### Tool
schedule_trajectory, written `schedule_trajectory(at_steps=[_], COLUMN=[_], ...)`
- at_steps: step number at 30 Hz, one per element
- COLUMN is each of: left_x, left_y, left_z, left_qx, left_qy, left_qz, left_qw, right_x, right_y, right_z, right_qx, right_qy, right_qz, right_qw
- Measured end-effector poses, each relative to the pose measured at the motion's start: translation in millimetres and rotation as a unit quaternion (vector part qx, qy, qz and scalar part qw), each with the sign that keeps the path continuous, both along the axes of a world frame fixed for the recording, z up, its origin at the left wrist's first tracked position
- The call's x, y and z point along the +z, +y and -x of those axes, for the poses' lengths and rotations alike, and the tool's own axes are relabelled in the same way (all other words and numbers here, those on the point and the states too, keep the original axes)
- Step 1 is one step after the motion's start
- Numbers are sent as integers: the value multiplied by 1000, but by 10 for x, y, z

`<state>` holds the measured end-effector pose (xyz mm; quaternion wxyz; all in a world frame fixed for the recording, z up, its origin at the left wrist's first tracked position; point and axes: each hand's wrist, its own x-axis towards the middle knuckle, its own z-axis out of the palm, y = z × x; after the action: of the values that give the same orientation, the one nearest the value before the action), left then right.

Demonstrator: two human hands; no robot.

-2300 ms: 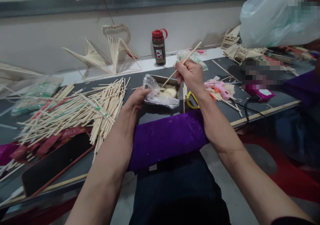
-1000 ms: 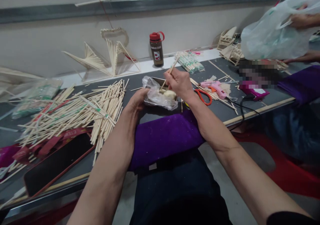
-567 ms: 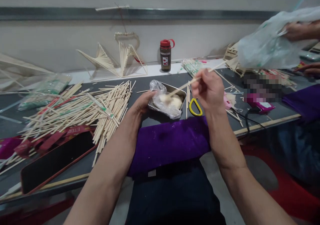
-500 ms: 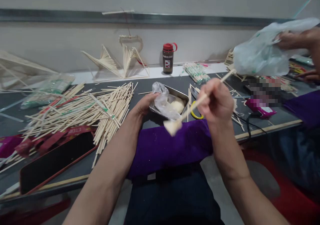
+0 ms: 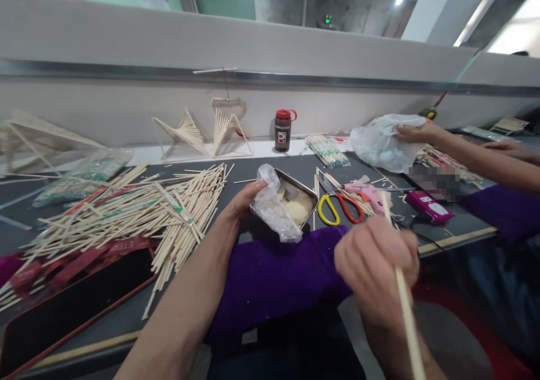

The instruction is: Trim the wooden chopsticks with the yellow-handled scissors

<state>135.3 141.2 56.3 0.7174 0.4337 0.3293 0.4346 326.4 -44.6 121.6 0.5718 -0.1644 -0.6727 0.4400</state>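
My left hand [image 5: 248,201] grips the left side of a small metal tin [image 5: 311,197], its other fingers hidden behind. A crumpled clear plastic bag [image 5: 276,214] lines the tin, and pale, rounded food pieces [image 5: 297,208] lie in it. My right hand [image 5: 377,259] is closed round a thin wooden stick [image 5: 407,318], to the right of the tin and close to the camera. The stick's lower end runs out of the picture. Scissors [image 5: 330,208] with yellow and red handles lie just right of the tin, beside a pink glue gun [image 5: 367,193].
Loose wooden sticks [image 5: 189,200] and a phone [image 5: 80,307] cover the left side. Stick models [image 5: 181,135] and a red-lidded bottle [image 5: 283,132] stand by the wall. A purple cloth [image 5: 278,278] hangs in front. At right, another person's hand [image 5: 409,134] holds a plastic bag [image 5: 379,143].
My right hand has come down and nearer the camera, swinging the stick's food-tipped end out of view. The view has tilted up. The other person's plastic bag is lower.
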Motion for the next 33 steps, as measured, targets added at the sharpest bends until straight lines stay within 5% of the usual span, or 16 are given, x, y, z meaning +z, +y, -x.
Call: schedule_trajectory(at_steps=[1,3,5,7,14,33], left_x=[-2,-2,9,26,8,-33], left_y=[-5,-24,-54,-84,-101,-46], left_z=[3,3,-5,-20,-48,-49], left_qx=[1,2,0,-7,-32,-39], left_qy=[0,3,5,-2,-8,30], left_qz=[-1,0,6,17,42,26], left_qw=[1000,1000,1000,1000,999,998], right_x=[-2,-22,-60,-98,-93,-123], right_y=[107,339,545,696,891,919], right_z=[-64,-183,-249,-254,-140,-77], right_qx=[-24,-173,-294,-342,-337,-342], right_qy=[44,132,79,-39,-241,-295], right_qz=[-7,-25,-31,-46,-151,-144], right_qw=[999,976,952,938,898,881])
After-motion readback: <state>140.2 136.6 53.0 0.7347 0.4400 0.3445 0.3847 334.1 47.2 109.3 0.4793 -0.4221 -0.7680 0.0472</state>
